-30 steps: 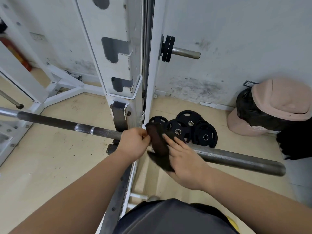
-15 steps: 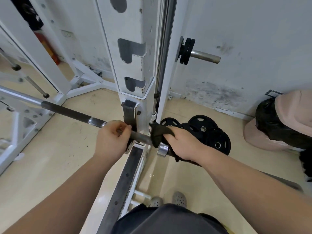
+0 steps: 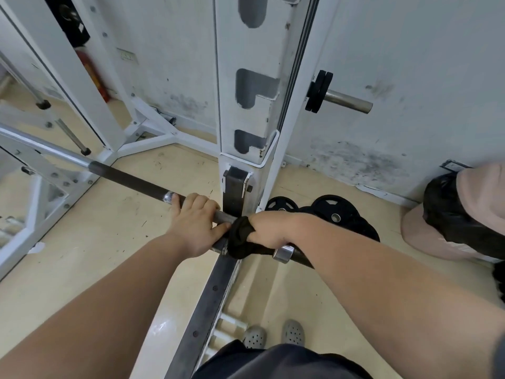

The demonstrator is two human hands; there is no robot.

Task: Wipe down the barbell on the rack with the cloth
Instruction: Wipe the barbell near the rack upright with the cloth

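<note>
Trainee: Cloth (image 3: 240, 236) looks bunched up, not spread flat. Why hold it like that?

Coach: Because the bar is round. The right grip (image 3: 269, 228) is curled round the black cloth and wraps it about the barbell (image 3: 131, 181). That way the fabric meets the shaft on all sides, not just on top.

Trainee: Where does the bar sit?

Coach: Low on the rack (image 3: 246, 77), crossing the white upright at the dark bracket (image 3: 235, 190) near its foot. The cloth is on the stretch between the silver collar (image 3: 283, 254) and the left grip (image 3: 195, 225), right beside both.

Trainee: The left grip holds no cloth. What is it for?

Coach: Steadying, I'd judge. Its fingers are closed over the bare shaft, with the thumb lying toward the cloth. A bar resting on a rack can roll or slide when it is rubbed lengthwise, and a hand clamped next to the wiping spot resists that.

Trainee: How much is left?

Coach: I can't tell which parts are already clean. The long dark knurled run to the left is well away from the cloth. The end beyond the collar is mostly hidden by the right forearm.

Trainee: Anything to watch?

Coach: Knuckles close to the bracket, and the plates (image 3: 336, 212) lying on the floor just beyond the bar.
</note>
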